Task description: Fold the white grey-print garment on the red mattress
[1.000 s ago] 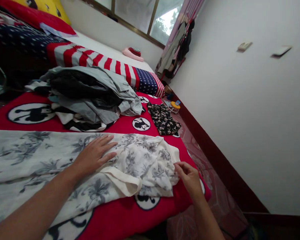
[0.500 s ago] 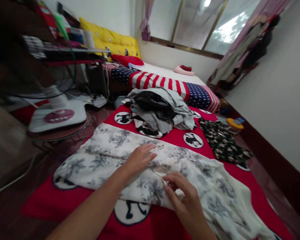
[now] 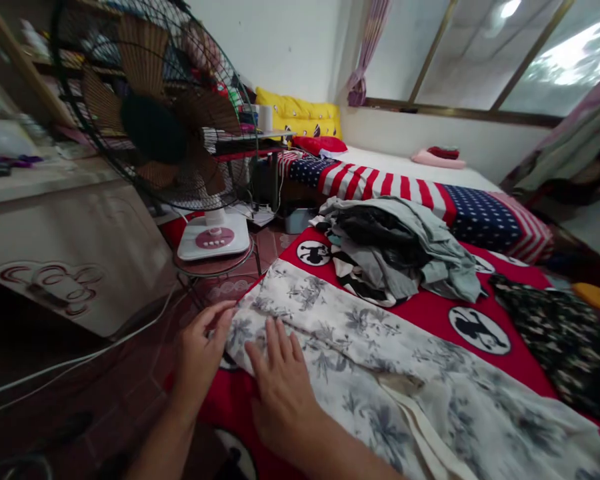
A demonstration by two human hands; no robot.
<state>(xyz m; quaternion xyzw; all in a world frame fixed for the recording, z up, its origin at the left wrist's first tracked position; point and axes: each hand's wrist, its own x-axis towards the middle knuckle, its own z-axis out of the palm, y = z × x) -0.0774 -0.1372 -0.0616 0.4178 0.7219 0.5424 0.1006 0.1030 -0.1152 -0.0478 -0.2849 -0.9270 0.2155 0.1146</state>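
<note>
A long white garment with a grey flower print (image 3: pixel 325 313) lies spread over a red blanket (image 3: pixel 433 320), folded lengthwise. A cream strip of cloth (image 3: pixel 425 427) runs along its opening. At the garment's left end, my left hand (image 3: pixel 203 350) has its curled fingers and thumb at the edge and appears to pinch it. My right hand (image 3: pixel 285 387) rests palm down on the printed cloth just to the right, fingers stretched out.
A heap of grey and black clothes (image 3: pixel 395 240) sits farther back on the blanket. A black flowered garment (image 3: pixel 565 333) lies at the right. On the left, a fan (image 3: pixel 155 127) stands on a round stool (image 3: pixel 217 265); a white cable (image 3: pixel 125 340) crosses the floor.
Both hands have moved left along the garment, from its middle to its left end. My right hand has flattened onto the cloth. The view has turned left, bringing the fan fully in.
</note>
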